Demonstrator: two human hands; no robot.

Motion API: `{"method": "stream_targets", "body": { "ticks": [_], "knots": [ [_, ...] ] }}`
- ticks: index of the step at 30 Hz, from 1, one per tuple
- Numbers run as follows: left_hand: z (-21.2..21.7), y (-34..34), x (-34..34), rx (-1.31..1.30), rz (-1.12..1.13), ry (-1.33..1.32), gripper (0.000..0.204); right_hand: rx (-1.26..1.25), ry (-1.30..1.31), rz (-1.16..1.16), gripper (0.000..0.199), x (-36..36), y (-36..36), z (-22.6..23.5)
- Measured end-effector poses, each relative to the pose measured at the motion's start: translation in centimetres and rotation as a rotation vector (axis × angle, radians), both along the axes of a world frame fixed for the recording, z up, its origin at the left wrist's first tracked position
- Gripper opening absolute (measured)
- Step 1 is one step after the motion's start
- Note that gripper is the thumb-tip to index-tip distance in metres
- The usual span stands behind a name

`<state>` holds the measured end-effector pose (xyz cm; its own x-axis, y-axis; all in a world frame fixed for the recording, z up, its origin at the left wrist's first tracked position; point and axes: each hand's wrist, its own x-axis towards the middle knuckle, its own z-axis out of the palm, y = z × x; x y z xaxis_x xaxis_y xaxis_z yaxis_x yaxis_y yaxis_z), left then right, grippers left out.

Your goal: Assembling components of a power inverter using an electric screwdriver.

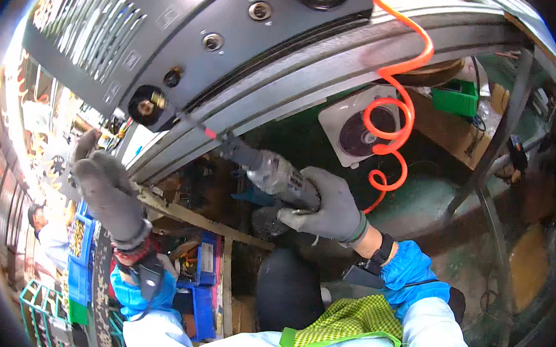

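My right hand [330,206], in a grey glove, is wrapped round the body of a power screwdriver [278,177]. The tool points up and left. Its thin bit reaches the black round socket [147,107] at the lower corner of a dark grey machine panel [188,77]; whether the tip touches a screw there is too small to tell. Left of that corner, my left hand [109,191], also gloved in grey, is raised with its fingers loosely bent and apart. Nothing shows in it. More round fittings and vent slots sit along the panel.
An orange coiled hose [401,114] hangs at the right, passing behind my right wrist. Metal rails [283,103] run beneath the machine. Blue bins [80,237] with small brass-coloured parts stand at the left. A white fan-like unit [333,122] and a green box [456,99] lie beyond.
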<state>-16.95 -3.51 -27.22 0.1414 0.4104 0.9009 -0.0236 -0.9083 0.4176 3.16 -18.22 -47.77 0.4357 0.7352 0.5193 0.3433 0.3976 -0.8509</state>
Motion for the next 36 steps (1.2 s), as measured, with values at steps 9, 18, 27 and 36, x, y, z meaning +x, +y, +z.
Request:
{"method": "stream_targets", "body": {
  "ticks": [9,18,27,36],
  "knots": [
    [1.1,10.8,-0.2,-0.039,-0.120,0.199,0.049,0.137,0.046,-0.185,0.057,1.8,2.4,-0.1],
    [1.8,15.1,-1.8,-0.213,-0.169,0.127,0.044,0.155,-0.039,-0.229,0.059,1.9,3.3,1.0],
    [1.0,9.4,2.2,-0.106,-0.169,0.043,0.054,0.121,-0.052,-0.277,0.063,1.2,3.5,1.9],
    [0.8,10.4,1.9,-0.134,-0.157,0.031,0.049,0.257,0.094,-0.147,0.061,-1.8,8.0,2.0]
  ]
}}
